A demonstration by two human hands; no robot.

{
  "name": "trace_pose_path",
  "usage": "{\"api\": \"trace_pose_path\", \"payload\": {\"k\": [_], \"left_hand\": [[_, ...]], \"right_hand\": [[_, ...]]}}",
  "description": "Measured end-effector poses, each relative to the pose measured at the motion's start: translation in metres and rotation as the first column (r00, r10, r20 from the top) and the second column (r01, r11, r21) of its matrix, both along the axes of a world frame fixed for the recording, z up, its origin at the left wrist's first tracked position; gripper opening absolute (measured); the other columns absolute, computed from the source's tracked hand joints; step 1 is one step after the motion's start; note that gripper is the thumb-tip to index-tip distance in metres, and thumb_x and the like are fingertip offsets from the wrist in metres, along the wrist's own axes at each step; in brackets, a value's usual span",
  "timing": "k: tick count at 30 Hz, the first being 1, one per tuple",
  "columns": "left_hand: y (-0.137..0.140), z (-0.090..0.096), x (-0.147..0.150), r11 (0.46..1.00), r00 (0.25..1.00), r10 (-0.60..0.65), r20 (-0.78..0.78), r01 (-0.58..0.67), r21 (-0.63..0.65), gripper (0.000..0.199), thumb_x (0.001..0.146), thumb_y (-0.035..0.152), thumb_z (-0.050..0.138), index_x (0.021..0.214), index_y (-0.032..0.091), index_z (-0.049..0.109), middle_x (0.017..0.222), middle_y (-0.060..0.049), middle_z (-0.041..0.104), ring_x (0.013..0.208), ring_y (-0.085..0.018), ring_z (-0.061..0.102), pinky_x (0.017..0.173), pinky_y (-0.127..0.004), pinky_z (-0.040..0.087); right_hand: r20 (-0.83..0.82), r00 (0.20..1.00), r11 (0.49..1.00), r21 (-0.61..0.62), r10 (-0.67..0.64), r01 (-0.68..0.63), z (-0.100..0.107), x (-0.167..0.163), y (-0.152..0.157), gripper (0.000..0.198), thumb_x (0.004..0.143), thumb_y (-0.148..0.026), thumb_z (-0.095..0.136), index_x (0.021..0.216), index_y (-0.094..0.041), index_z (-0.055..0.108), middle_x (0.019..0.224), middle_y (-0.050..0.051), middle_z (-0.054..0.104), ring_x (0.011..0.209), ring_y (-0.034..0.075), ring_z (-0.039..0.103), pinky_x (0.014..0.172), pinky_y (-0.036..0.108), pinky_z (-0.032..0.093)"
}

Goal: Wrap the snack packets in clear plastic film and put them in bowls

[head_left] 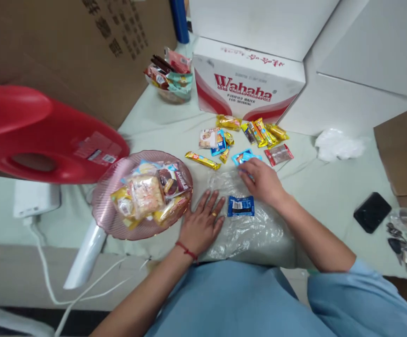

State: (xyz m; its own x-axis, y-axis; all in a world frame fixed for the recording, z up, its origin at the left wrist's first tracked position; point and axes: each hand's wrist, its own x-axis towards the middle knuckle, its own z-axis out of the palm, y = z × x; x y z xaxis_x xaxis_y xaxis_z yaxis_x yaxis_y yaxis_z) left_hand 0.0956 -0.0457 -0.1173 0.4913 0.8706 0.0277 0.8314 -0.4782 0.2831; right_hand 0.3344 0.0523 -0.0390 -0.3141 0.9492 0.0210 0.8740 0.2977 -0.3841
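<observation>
My left hand (203,224) lies flat with its fingers spread on the edge of a clear plastic bag (270,234), just right of a pink glass plate (101,215). Wrapped snacks (147,194) are heaped on that plate. My right hand (264,182) has its fingers curled round a light blue snack packet (241,157), partly hidden under them. A dark blue wrapped snack (241,206) rests on the bag between my hands. Beyond are a yellow snack stick (203,160), a red-edged packet (279,154) and several yellow wrapped snacks (259,132).
A red jug (59,135) stands at the left beside a white power adapter (36,199) with a cable. A bowl of snacks (173,82) and a Wahaha carton (247,82) are at the back. On the right lie crumpled white plastic (340,145) and a black box (372,212).
</observation>
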Motion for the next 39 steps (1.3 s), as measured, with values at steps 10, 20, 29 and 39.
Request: {"api": "trace_pose_path", "payload": {"k": [10, 20, 29, 39], "left_hand": [[0.0, 0.0, 0.0, 1.0, 1.0, -0.009, -0.011, 0.009, 0.015, 0.057, 0.108, 0.039, 0.044, 0.164, 0.033, 0.041, 0.173, -0.006, 0.037, 0.16, -0.033, 0.037, 0.132, -0.069, 0.011], [0.0, 0.001, 0.001, 1.0, 0.998, 0.002, 0.062, 0.0, -0.025, 0.056, 0.109, 0.041, 0.042, 0.164, 0.033, 0.043, 0.174, -0.003, 0.034, 0.162, -0.029, 0.033, 0.134, -0.064, 0.006], [0.0, -0.001, 0.0, 1.0, 0.997, 0.005, 0.071, -0.003, -0.022, 0.059, 0.107, 0.039, 0.045, 0.166, 0.036, 0.037, 0.173, -0.004, 0.036, 0.162, -0.032, 0.034, 0.133, -0.066, 0.013], [0.0, -0.001, 0.001, 1.0, 1.0, 0.0, 0.023, 0.0, 0.005, 0.055, 0.109, 0.038, 0.042, 0.163, 0.033, 0.043, 0.173, -0.005, 0.035, 0.162, -0.03, 0.033, 0.132, -0.067, 0.01]], "right_hand": [[0.267, 0.947, 0.979, 0.054, 0.175, -0.197, -0.023, -0.088, 0.141, 0.042, 0.104, -0.012, 0.039, 0.14, -0.01, 0.062, 0.141, 0.02, 0.066, 0.134, 0.034, 0.054, 0.117, 0.051, 0.036], [-0.539, 0.764, 0.927, -0.096, -0.354, 0.362, 0.018, 0.077, 0.067, 0.038, 0.1, -0.061, 0.054, 0.113, -0.026, 0.064, 0.101, 0.006, 0.071, 0.087, 0.022, 0.069, 0.077, 0.039, 0.062], [0.038, 0.828, 0.828, -0.001, -0.56, 0.56, -0.01, 0.138, 0.035, 0.029, 0.094, -0.035, 0.059, 0.108, -0.016, 0.076, 0.11, 0.019, 0.072, 0.102, 0.033, 0.068, 0.094, 0.048, 0.054], [0.095, 0.916, 0.906, -0.221, 0.389, -0.362, -0.022, 0.053, 0.119, 0.079, 0.072, -0.009, 0.073, 0.149, -0.022, 0.06, 0.154, 0.012, 0.06, 0.145, 0.032, 0.048, 0.12, 0.052, 0.04]]}}
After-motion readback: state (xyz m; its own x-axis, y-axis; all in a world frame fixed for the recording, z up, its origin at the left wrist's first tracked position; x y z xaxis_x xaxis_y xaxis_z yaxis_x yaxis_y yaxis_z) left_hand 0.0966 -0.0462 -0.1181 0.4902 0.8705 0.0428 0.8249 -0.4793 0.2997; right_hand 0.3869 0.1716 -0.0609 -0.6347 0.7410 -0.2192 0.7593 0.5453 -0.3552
